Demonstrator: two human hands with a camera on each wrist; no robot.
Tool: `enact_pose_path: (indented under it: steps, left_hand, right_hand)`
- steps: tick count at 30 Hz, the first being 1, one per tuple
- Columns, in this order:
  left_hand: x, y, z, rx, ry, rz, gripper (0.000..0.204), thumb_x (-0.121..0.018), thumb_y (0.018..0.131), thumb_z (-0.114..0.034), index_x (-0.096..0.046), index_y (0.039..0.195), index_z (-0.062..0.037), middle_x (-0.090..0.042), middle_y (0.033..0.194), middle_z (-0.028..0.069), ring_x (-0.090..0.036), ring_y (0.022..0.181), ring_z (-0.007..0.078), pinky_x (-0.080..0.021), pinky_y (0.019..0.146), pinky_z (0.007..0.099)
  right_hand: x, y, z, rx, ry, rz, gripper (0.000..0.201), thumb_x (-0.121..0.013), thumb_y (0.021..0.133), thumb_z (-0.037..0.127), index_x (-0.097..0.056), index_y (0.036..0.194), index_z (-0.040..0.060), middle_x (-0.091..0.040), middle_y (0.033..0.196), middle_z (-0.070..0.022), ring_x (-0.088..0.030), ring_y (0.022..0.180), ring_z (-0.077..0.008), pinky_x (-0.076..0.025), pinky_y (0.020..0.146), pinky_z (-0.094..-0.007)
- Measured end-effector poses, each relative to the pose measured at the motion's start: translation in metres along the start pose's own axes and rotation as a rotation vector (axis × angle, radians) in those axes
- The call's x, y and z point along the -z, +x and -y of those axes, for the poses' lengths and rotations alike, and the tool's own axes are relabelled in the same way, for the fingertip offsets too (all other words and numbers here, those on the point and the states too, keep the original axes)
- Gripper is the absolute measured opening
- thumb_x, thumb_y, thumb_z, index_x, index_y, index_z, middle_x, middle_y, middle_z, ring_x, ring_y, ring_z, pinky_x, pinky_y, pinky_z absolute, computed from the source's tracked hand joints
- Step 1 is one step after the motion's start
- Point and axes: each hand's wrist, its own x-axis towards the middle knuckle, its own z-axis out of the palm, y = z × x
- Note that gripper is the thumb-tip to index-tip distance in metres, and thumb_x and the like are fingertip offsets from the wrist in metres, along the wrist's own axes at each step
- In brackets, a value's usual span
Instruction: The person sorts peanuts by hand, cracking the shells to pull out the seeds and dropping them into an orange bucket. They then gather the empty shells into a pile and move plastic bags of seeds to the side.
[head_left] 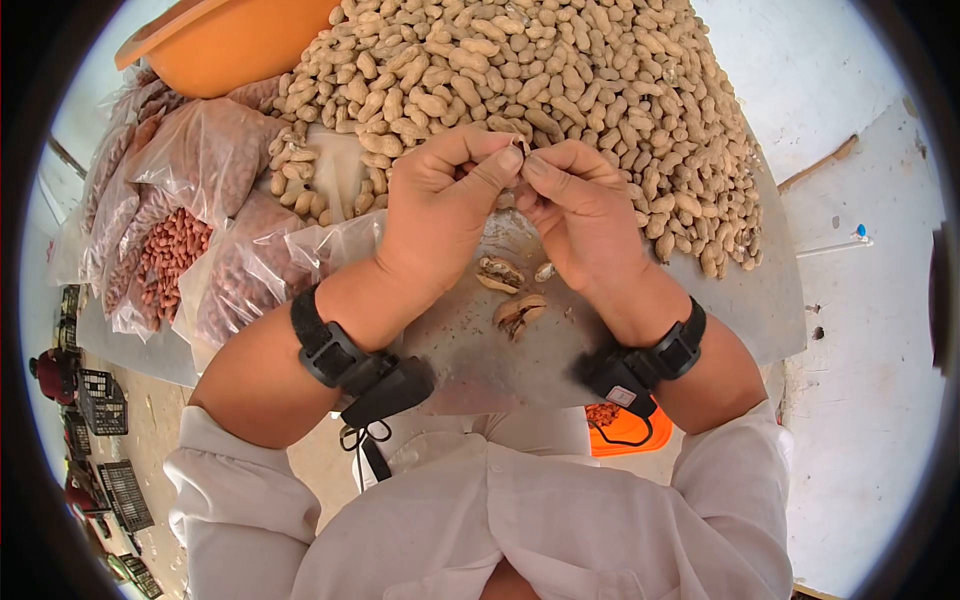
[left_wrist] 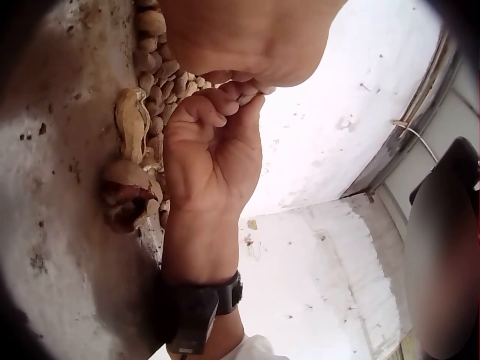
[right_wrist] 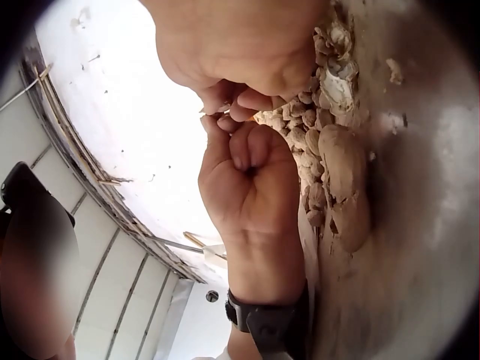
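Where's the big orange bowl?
In the head view, the bowl is at the back left, behind the bags of red nuts and next to the peanut pile.

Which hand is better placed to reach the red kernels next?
Likely the left hand: it is on the side where the red kernels lie, while the right hand is farther across.

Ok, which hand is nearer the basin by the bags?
Left. The left hand is below and right of the basin in the head view; the right hand is farther right, past the left.
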Motion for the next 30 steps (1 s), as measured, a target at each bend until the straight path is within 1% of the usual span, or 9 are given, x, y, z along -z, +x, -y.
enact_pose_path:
  steps: [3,5,9,12,18,23,26,29,30]
  left_hand:
    - [-0.002,0.0,-0.001,0.018,0.006,-0.011,0.01,-0.056,0.087,-0.005,-0.06,0.092,0.0023,-0.061,0.079,0.0041,-0.056,0.068,0.01,-0.047,0.062,0.0214]
    - [-0.002,-0.001,-0.001,0.054,-0.02,-0.023,0.01,-0.056,0.087,-0.006,-0.06,0.092,0.0014,-0.06,0.078,0.0034,-0.054,0.064,0.0087,-0.045,0.058,0.0203]
    - [0.005,0.001,0.002,0.132,-0.079,-0.036,0.011,-0.059,0.086,-0.009,-0.061,0.092,-0.0004,-0.059,0.076,0.0015,-0.047,0.058,0.0053,-0.038,0.051,0.0181]
    - [0.004,0.002,-0.001,0.157,-0.052,-0.049,0.012,-0.06,0.085,-0.011,-0.062,0.092,-0.001,-0.058,0.074,0.0004,-0.044,0.057,0.0041,-0.035,0.049,0.0173]
    - [0.003,0.005,-0.006,0.157,0.096,-0.045,0.014,-0.062,0.084,-0.012,-0.064,0.091,-0.0004,-0.057,0.07,-0.0013,-0.044,0.057,0.0035,-0.035,0.048,0.0171]
    - [0.005,0.007,-0.006,0.134,0.172,-0.09,0.014,-0.063,0.083,-0.011,-0.065,0.091,0.0005,-0.057,0.07,-0.0022,-0.042,0.056,0.0025,-0.034,0.048,0.0169]
    - [0.007,0.006,-0.007,0.097,0.218,-0.042,0.015,-0.063,0.083,-0.009,-0.065,0.092,0.0016,-0.059,0.072,-0.0015,-0.045,0.06,0.0026,-0.036,0.051,0.0172]
    - [0.006,0.006,-0.005,0.05,0.322,-0.026,0.016,-0.063,0.084,-0.01,-0.064,0.095,0.0011,-0.058,0.072,-0.0003,-0.04,0.054,0.0035,-0.031,0.047,0.0171]
    - [0.007,0.005,-0.005,0.055,0.334,-0.017,0.016,-0.063,0.084,-0.01,-0.064,0.095,0.0013,-0.059,0.072,-0.0003,-0.04,0.054,0.0035,-0.031,0.047,0.0171]
  right_hand:
    - [0.002,0.001,-0.002,0.067,-0.081,0.021,0.002,-0.063,0.08,0.004,-0.061,0.081,0.0039,-0.06,0.073,-0.0034,-0.054,0.063,-0.011,-0.041,0.058,-0.0232]
    - [0.005,0.001,-0.002,0.019,-0.042,0.041,0.002,-0.063,0.081,0.004,-0.061,0.081,0.0036,-0.06,0.073,-0.0036,-0.054,0.064,-0.0111,-0.042,0.059,-0.0232]
    - [0.009,0.004,0.003,-0.112,0.093,0.091,0.004,-0.063,0.081,0.005,-0.06,0.081,0.0029,-0.06,0.074,-0.0044,-0.054,0.064,-0.0113,-0.042,0.058,-0.0226]
    - [0.006,0.005,0.006,-0.18,0.114,0.05,0.004,-0.063,0.081,0.006,-0.06,0.081,0.002,-0.061,0.075,-0.0054,-0.053,0.063,-0.0113,-0.041,0.057,-0.0219]
    - [0.01,0.005,0.008,-0.078,-0.053,0.082,0.008,-0.065,0.081,0.007,-0.062,0.084,-0.0002,-0.061,0.074,-0.0066,-0.054,0.063,-0.0115,-0.043,0.058,-0.0227]
    - [0.006,0.002,0.011,-0.055,-0.074,0.05,0.011,-0.065,0.081,0.007,-0.063,0.088,-0.0017,-0.062,0.076,-0.0069,-0.055,0.063,-0.011,-0.043,0.057,-0.0222]
    - [0.005,0.002,0.011,0.004,-0.164,0.042,0.011,-0.065,0.08,0.006,-0.063,0.088,-0.0018,-0.062,0.076,-0.0066,-0.056,0.062,-0.0109,-0.043,0.056,-0.0225]
    - [0.007,0.002,0.012,0.042,-0.259,0.031,0.011,-0.065,0.08,0.006,-0.063,0.088,-0.0019,-0.062,0.074,-0.0063,-0.057,0.061,-0.0113,-0.044,0.055,-0.0228]
    - [0.007,0.002,0.013,0.05,-0.288,0.025,0.012,-0.065,0.08,0.006,-0.063,0.087,-0.0019,-0.062,0.074,-0.0063,-0.057,0.061,-0.0115,-0.044,0.055,-0.0229]
